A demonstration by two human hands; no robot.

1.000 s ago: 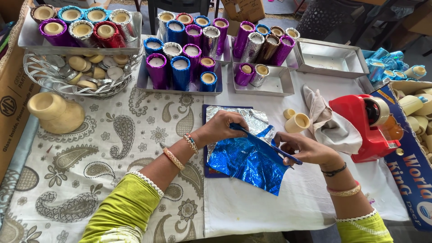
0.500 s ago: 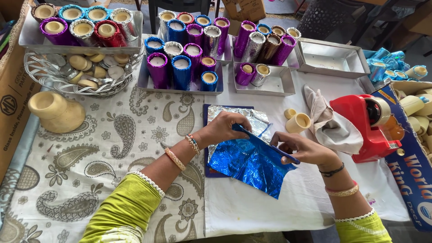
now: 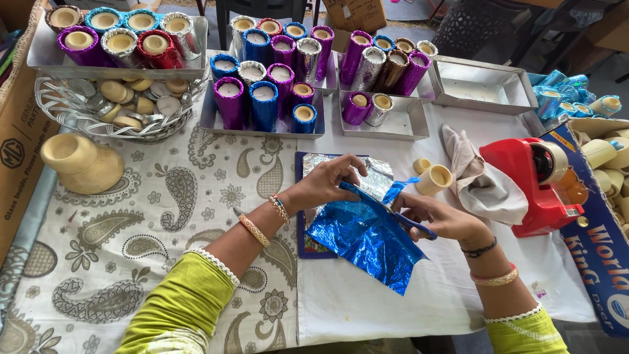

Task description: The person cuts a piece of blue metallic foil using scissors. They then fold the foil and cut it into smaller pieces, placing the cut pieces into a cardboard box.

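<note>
A crinkled sheet of shiny blue foil lies on the white cloth in front of me, over a silver foil sheet and a dark mat. My left hand pinches the foil's upper edge and holds it taut. My right hand grips blue-handled scissors whose blades sit in the foil near its top right edge. A small bare cream cup stands just beyond the scissors.
Metal trays of foil-wrapped cups line the back, with one empty tray. A wire basket of discs and a cream vase are at left. A red tape dispenser, a beige cloth and a box of cups are at right.
The scissors have worked a little further along the blue foil's upper edge; my left hand keeps its pinch on the foil. Little else has shifted.
</note>
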